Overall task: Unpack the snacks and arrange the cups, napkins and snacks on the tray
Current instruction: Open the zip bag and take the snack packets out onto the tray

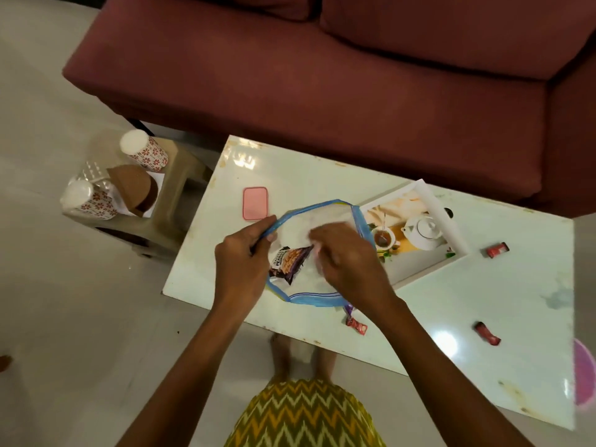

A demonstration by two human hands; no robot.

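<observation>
A clear zip bag [317, 217] with a blue rim lies open on the white table [483, 317]. My left hand [240, 262] pinches the bag's left rim. My right hand [346, 262] reaches into the bag and grips a dark packet of salted peanuts [288, 261]. The tray [451, 230], printed with a teapot picture, sits just right of the bag. Three small red snack packets lie loose: one [356, 325] under my right wrist, one [487, 333] at the right front, one [497, 250] beside the tray. Two stacks of patterned paper cups [145, 150] [88, 200] and brown napkins [132, 188] rest on a stool at the left.
A pink lid [255, 203] lies on the table left of the bag. A maroon sofa [322, 75] runs along the table's far side. The beige stool [161, 208] stands by the table's left end. A pink round object [583, 375] shows at the right edge.
</observation>
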